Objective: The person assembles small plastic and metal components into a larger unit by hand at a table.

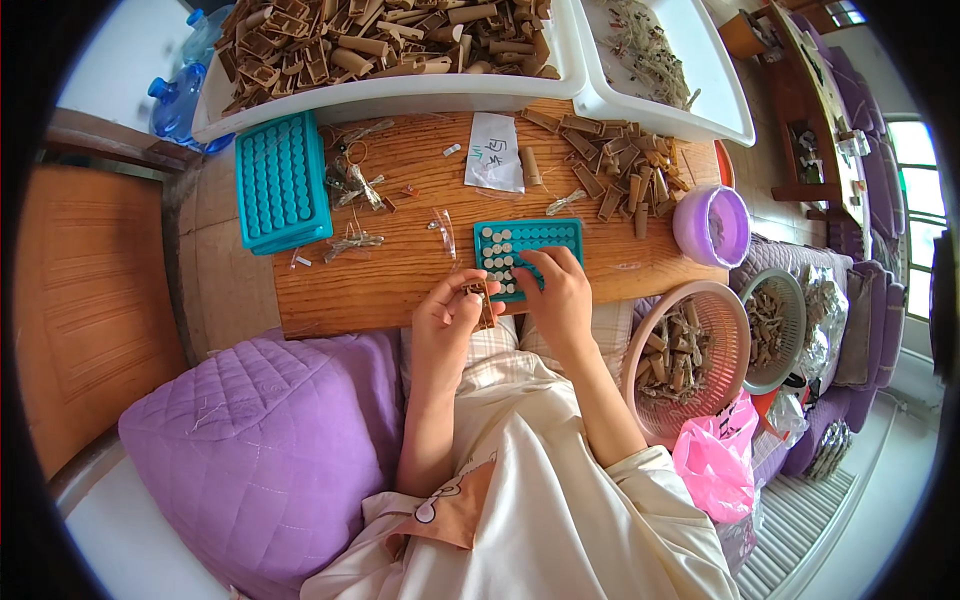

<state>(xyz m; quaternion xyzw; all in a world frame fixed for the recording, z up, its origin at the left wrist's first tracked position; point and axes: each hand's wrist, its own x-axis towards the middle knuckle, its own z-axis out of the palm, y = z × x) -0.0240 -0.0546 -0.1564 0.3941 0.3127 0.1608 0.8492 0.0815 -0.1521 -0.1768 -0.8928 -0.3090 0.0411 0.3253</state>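
My left hand (446, 318) is closed around a small brown plastic casing (484, 303), held upright at the table's near edge. Something pale shows inside the casing, too small to make out. Just to its right, my right hand (556, 292) reaches over a teal tray (567, 236) with round pockets. Thumb and forefinger are bent toward each other at the tray; what lies between their tips, if anything, is hidden. Silvery round button cells (488, 250) fill pockets on the tray's left side, beside those fingertips.
A stack of teal trays (283, 185) stands left, near tangled light-string bundles (355, 185). Loose brown casings (640, 170) lie right, by a purple bowl (735, 228). White bins (400, 95) line the back. A pink basket (735, 340) of casings sits beside my right arm.
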